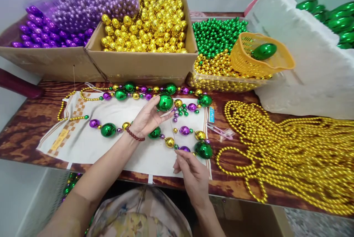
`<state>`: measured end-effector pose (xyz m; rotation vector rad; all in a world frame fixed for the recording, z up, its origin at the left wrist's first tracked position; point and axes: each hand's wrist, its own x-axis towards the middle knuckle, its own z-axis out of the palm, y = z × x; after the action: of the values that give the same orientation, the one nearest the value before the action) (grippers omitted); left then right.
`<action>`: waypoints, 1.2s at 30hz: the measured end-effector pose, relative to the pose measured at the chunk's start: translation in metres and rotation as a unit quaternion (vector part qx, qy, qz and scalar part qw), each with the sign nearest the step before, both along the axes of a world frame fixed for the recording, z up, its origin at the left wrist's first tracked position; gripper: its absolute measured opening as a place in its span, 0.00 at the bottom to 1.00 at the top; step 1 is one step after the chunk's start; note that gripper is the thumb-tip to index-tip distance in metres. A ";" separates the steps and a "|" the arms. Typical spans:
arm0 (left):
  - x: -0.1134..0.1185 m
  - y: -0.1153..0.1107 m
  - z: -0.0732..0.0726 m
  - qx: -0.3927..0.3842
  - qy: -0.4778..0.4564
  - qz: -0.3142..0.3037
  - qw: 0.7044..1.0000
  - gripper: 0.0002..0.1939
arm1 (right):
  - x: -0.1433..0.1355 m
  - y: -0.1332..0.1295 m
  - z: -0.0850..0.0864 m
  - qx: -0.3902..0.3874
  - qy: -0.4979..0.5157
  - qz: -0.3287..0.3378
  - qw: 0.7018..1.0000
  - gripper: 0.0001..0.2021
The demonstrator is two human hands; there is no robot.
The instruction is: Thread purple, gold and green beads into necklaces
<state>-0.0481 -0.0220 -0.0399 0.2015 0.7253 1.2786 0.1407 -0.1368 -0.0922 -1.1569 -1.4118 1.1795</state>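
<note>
My left hand [146, 119], a beaded bracelet on its wrist, grips a large shiny green bead [165, 103] between thumb and fingers, above a white cloth [132, 159]. A thin thread [173, 131] runs down from that bead to my right hand [192, 174], whose thumb and forefinger are pinched on it. Strung green, gold and purple beads lie across the cloth, among them a large green bead [203, 150] just right of my right fingertips. Loose small green beads [182, 111] and a purple bead [184, 130] rest between the strands.
Behind the cloth stand a carton of gold beads [146, 27], a carton of purple beads [35, 27] and a tub of green beads [218, 34]. A yellow basket [240, 58] leans there. Scissors [217, 130] and gold bead strands [290, 148] lie right, before a white foam box [282, 45].
</note>
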 end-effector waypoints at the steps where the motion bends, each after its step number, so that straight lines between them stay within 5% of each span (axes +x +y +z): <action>1: -0.001 0.000 -0.001 0.002 0.002 -0.001 1.000 0.08 | 0.000 0.000 0.000 -0.002 -0.001 0.001 1.000 0.07; 16: 0.011 -0.021 0.012 0.119 0.072 -0.014 0.990 0.18 | -0.014 0.013 -0.011 -0.016 0.014 -0.037 0.999 0.09; 25: 0.025 -0.048 0.006 0.132 0.164 -0.065 0.976 0.22 | -0.022 0.032 0.009 -0.040 0.042 -0.050 0.997 0.09; 28: 0.017 -0.047 0.010 0.153 0.219 -0.108 0.957 0.26 | -0.014 0.034 0.015 -0.069 0.084 -0.061 0.992 0.10; 30: 0.009 -0.038 0.011 0.154 0.267 -0.075 0.948 0.26 | -0.002 0.033 0.016 -0.076 0.117 -0.093 0.986 0.10; 33: -0.001 -0.021 0.004 0.162 0.416 -0.039 0.894 0.17 | 0.020 0.028 0.015 -0.064 0.143 -0.140 0.978 0.08; 36: -0.001 -0.009 -0.012 0.210 0.588 -0.130 0.770 0.09 | 0.035 0.021 0.013 -0.052 0.159 -0.141 0.976 0.07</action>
<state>-0.0486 -0.0311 -0.0524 1.5245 1.3824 0.9179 0.1755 -0.1154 -0.0794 -1.1385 -0.9217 1.1835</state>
